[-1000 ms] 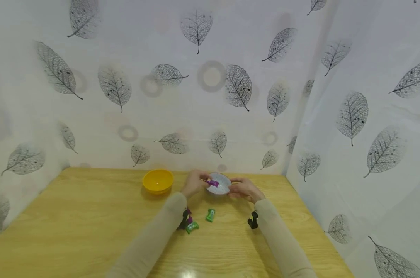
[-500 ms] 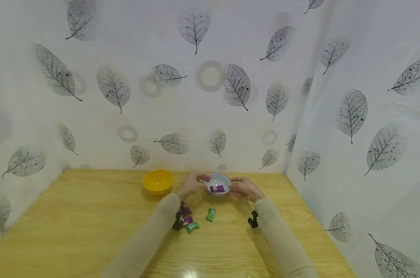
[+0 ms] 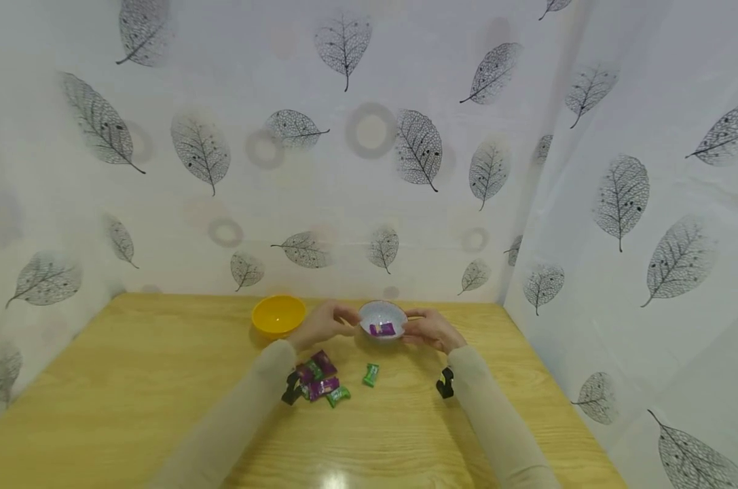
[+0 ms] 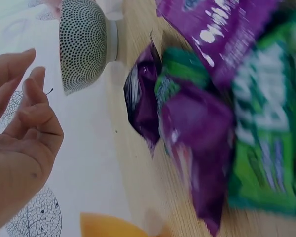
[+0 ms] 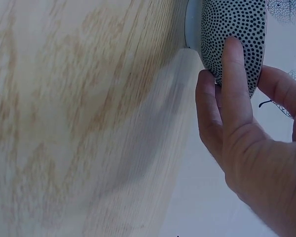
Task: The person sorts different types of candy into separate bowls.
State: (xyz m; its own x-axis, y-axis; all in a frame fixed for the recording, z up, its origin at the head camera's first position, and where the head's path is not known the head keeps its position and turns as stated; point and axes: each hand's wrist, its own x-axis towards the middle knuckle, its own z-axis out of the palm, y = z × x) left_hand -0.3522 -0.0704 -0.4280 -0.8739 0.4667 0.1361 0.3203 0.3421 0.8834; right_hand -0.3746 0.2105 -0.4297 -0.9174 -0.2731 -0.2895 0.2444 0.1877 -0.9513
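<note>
My left hand [image 3: 327, 324] hovers just left of a small speckled bowl [image 3: 383, 313], its fingers loosely bent and holding nothing. In the left wrist view, a gap shows between the fingertips and the bowl. My right hand [image 3: 431, 330] holds the bowl's right side, with fingers spread along the dotted outer wall in the right wrist view. Inside the bowl lies one purple-wrapped candy [image 3: 382, 330]. Beneath my left wrist is a pile of purple candies [image 3: 324, 388] and green candies [image 4: 269, 123], partly overlapping one another. One green candy [image 3: 371, 375] lies apart, in front of the bowl.
A yellow bowl [image 3: 277, 316] stands at the back of the wooden table [image 3: 161, 380], left of my left hand and partly behind it. Leaf-patterned sheeting [image 3: 369, 204] rises behind the table's far edge and along its right side.
My left hand has let go of the purple candy, which dropped into the speckled bowl, and has drawn back left. More of the pile shows now. My right hand stays at the bowl.
</note>
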